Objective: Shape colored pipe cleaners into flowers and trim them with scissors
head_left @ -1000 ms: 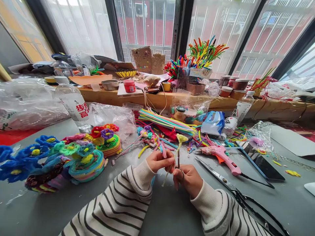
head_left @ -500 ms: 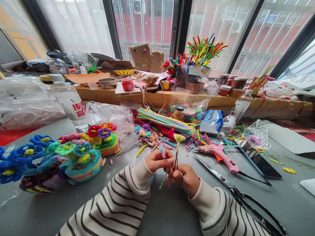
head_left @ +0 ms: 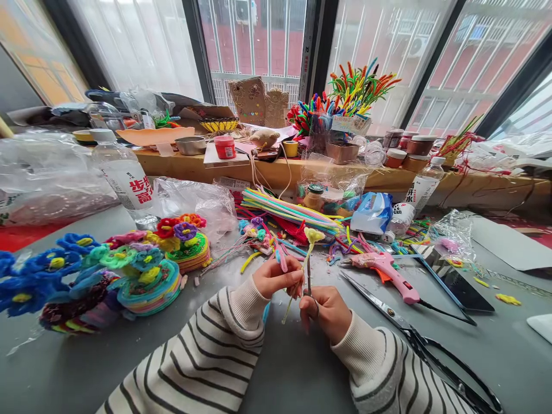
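Observation:
My left hand pinches the stem of a pale yellow pipe-cleaner flower, its head upright above my fingers and the stem's tail hanging below them. Closed around the handles of small scissors is my right hand. The blades point up, right beside the yellow stem; whether they touch it I cannot tell. To the right of that hand lie large black-handled scissors and a pink glue gun.
Finished fuzzy flowers stand on coiled pots at the left. Loose pipe cleaners are heaped behind my hands. A phone lies at the right, and water bottles stand near the wooden ledge.
The small scissors have shifted slightly away from my left hand and stand straighter beside the stem. The flower stays in my left hand, its head slightly higher.

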Action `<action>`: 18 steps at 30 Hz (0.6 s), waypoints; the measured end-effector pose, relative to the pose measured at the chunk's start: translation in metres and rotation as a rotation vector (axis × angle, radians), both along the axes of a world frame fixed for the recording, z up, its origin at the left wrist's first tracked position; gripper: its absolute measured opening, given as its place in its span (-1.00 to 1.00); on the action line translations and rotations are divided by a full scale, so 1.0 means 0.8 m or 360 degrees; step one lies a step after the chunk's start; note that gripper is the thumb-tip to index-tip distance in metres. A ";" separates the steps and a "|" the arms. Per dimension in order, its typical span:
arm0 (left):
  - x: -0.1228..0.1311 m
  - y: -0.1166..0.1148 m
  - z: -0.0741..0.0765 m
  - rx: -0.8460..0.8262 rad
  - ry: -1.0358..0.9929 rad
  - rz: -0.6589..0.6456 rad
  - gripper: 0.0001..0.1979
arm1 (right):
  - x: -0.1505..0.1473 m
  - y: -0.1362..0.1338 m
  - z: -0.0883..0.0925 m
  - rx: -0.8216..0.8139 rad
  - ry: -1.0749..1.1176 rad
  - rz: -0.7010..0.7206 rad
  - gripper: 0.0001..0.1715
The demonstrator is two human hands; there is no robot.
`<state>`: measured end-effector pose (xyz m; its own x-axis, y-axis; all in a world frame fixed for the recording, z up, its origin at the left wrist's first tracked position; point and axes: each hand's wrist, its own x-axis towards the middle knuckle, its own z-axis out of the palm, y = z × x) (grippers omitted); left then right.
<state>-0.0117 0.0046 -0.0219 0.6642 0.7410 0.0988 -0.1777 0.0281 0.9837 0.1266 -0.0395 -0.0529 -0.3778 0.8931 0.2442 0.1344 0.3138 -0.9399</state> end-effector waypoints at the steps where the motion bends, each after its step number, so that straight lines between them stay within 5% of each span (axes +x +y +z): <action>1: 0.000 0.000 0.001 0.0009 -0.0002 0.0003 -0.76 | 0.000 0.000 0.001 0.0013 0.0010 0.0018 -0.28; 8: -0.001 -0.002 -0.002 -0.0019 0.0098 -0.0042 -0.78 | -0.003 0.000 0.004 0.0132 -0.0013 0.0098 -0.19; 18: 0.001 -0.003 -0.002 -0.0067 0.0094 -0.0003 -0.77 | -0.002 0.002 0.000 0.0091 0.0005 -0.0066 -0.33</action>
